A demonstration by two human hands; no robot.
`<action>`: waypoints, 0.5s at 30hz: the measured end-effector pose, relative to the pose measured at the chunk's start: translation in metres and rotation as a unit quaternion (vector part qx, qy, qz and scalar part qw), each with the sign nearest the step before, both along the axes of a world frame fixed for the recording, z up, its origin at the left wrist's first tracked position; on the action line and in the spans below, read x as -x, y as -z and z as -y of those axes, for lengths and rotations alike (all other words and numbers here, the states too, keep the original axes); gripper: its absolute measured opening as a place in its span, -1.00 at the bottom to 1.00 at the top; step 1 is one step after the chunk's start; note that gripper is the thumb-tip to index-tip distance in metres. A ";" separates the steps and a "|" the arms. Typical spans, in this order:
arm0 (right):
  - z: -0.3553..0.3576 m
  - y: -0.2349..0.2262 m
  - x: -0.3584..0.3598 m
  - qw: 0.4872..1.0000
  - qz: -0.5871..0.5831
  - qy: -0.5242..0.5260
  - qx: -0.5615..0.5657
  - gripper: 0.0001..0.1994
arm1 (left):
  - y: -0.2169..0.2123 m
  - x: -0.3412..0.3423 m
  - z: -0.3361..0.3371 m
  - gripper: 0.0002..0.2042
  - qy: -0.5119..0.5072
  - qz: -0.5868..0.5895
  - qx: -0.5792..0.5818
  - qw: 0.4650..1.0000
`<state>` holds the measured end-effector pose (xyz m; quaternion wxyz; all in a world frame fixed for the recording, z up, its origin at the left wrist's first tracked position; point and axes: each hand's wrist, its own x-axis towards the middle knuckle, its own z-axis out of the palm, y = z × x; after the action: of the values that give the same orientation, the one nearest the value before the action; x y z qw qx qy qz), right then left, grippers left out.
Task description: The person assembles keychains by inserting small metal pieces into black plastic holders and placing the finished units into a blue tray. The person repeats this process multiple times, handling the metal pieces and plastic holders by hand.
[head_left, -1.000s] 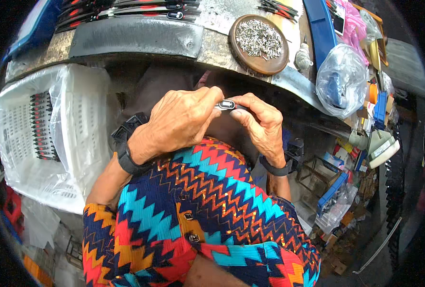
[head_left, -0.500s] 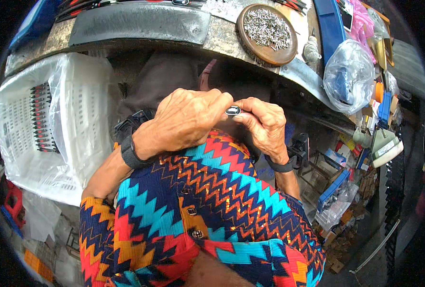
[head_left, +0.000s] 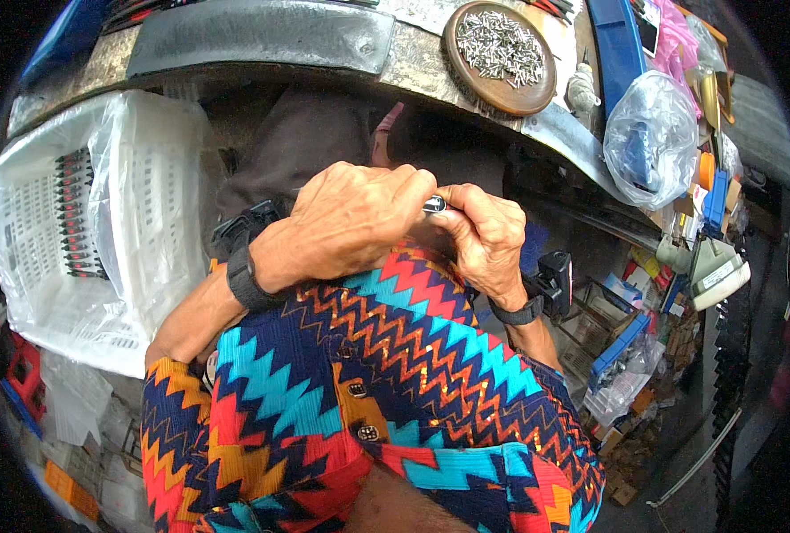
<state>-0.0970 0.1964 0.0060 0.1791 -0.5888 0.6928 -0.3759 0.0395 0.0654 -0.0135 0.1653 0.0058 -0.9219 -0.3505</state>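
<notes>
My left hand and my right hand meet in front of my lap. Between their fingertips sits a small black piece with a silvery end; its kind cannot be told. The right thumb and forefinger pinch it. My left fingers are closed on its other side, and the hand covers whatever part lies behind. Beyond the hands, on the bench, stands a round brown dish filled with small silvery metal pins.
At left stands a white plastic basket lined with clear film, holding a row of black-and-red pieces. A curved grey pad lies along the bench edge. At right are a blue tray, a clear bag and a white thread spool.
Both hands stay together at nearly the same spot. The small piece has tilted slightly, and the right hand has shifted a little to the left.
</notes>
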 end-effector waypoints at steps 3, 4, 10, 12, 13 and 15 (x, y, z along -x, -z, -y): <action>0.001 0.003 -0.004 1.000 -0.010 0.005 0.011 -0.89 | 0.000 0.000 -0.001 -0.83 0.000 -0.004 0.012 1.000; 0.001 0.003 -0.005 1.000 -0.009 0.007 0.023 -0.89 | 0.000 0.000 -0.002 -0.83 -0.001 -0.002 0.015 1.000; 0.003 0.000 -0.003 1.000 -0.024 -0.013 0.009 -0.90 | -0.001 0.000 0.002 -0.83 0.006 -0.002 0.021 1.000; 0.004 -0.002 0.000 1.000 -0.006 -0.010 -0.005 -0.89 | -0.001 0.001 0.004 -0.82 0.009 -0.002 0.016 1.000; 0.006 -0.002 0.001 1.000 0.002 -0.009 -0.011 -0.89 | -0.001 0.002 0.006 -0.82 0.008 -0.004 0.015 1.000; 0.007 -0.004 0.004 0.999 0.025 -0.002 -0.034 -0.88 | 0.000 0.003 0.008 -0.81 0.005 -0.011 0.007 1.000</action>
<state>-0.1010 0.1890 0.0098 0.2173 -0.5737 0.6995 -0.3666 0.0362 0.0573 -0.0133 0.1731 -0.0041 -0.9226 -0.3446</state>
